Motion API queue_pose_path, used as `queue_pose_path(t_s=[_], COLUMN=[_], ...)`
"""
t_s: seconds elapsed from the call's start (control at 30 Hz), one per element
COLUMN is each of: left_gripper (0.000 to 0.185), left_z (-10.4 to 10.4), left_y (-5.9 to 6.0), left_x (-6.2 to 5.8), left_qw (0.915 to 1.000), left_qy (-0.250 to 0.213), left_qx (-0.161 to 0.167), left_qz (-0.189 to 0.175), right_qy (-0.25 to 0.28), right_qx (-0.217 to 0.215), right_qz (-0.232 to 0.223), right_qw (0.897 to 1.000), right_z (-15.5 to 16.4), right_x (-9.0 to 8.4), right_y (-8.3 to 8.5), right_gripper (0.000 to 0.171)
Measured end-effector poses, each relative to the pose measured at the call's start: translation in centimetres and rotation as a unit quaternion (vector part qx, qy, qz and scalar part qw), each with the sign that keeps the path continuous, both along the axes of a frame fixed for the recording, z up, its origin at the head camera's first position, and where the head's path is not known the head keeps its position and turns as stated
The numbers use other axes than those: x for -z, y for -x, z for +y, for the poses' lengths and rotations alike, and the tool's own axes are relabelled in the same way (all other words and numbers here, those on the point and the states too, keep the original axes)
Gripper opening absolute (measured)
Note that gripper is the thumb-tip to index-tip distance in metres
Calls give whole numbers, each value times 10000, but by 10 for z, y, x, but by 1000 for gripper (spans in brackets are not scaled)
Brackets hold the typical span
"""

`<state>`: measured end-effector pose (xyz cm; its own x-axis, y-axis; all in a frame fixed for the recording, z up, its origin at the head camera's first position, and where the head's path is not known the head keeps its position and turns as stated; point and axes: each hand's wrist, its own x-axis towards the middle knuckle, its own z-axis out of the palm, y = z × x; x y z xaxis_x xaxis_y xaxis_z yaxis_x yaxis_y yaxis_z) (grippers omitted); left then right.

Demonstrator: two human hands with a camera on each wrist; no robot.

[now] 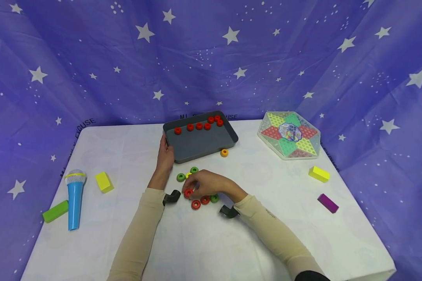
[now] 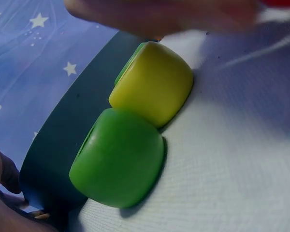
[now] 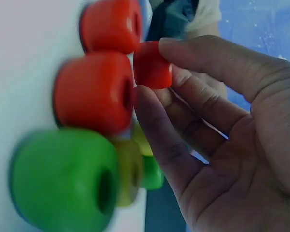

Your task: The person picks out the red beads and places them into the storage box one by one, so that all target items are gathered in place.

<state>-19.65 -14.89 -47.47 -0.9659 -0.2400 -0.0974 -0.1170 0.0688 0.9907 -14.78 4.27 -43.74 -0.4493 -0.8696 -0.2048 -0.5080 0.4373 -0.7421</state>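
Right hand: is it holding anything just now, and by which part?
Yes. The right hand pinches a red ring by its outer sides, between thumb and forefinger. The left hand grips the grey tray at its left edge.

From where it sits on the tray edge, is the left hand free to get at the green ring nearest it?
Probably yes. The left hand grips the tray edge; the green ring lies just beside its wrist on bare table, uncovered by the right hand.
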Motion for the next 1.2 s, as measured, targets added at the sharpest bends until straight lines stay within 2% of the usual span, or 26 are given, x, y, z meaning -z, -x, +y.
queue_pose_path(t_s=[0.13, 0.27, 0.4, 0.57, 0.7, 0.83, 1.2], left_gripper=[61, 61, 61, 62, 61, 61, 61], left_z=[1, 0, -1, -1, 0, 0, 1], left_y=[0, 1, 2, 3, 2, 2, 0], left_x=[0, 1, 2, 3, 3, 3, 0], left_qw=[10000, 9999, 9998, 9999, 10000, 10000, 9999], left_qy=[10, 22, 21, -48, -60, -76, -126], left_qx=[-9, 24, 70, 52, 17, 31, 22], left_qz=[79, 154, 176, 111, -22, -25, -62], right_qy=[193, 520, 854, 1035, 898, 714, 188], right_qx=[240, 464, 794, 1242, 1594, 1826, 2196], right_qz=[-123, -356, -495, -307, -120, -139, -481], right_qw=[9994, 9969, 9919, 9864, 9831, 9805, 9742], right_z=[7, 13, 15, 11, 3, -8, -30], right_x=[-9, -21, -32, -39, -40, -36, -22], right_y=[7, 21, 41, 72, 96, 118, 161], right_gripper=[24, 26, 29, 31, 31, 32, 24])
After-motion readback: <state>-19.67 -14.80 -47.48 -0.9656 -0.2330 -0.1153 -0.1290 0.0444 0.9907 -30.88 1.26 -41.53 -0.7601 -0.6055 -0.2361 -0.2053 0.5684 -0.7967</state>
